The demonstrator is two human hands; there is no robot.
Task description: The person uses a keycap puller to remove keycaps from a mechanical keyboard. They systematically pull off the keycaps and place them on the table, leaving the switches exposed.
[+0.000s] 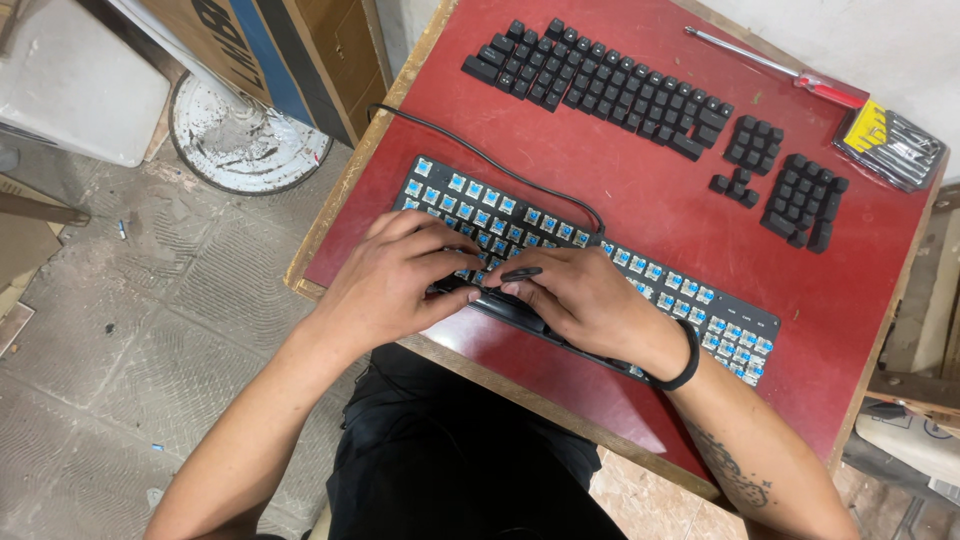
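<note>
We see the keyboard (640,285) lying slantwise on the red table (640,190), with its keycaps taken off, so the blue switches show in rows. Our left hand (385,280) rests on the near left part of the keyboard, fingers curled down onto the switches; we cannot tell if it grasps something. Our right hand (590,300) lies just beside it, and its fingertips pinch a long black keycap (521,273) above the front edge of the keyboard. A black band sits on the right wrist. The black cable (480,155) runs from the back of the keyboard toward the table's left edge. Farther away, the removed keycaps (600,85) lie in order, like a whole keyboard. A red-handled screwdriver (775,68) and a pack of tool bits (890,145) are at the far right corner.
</note>
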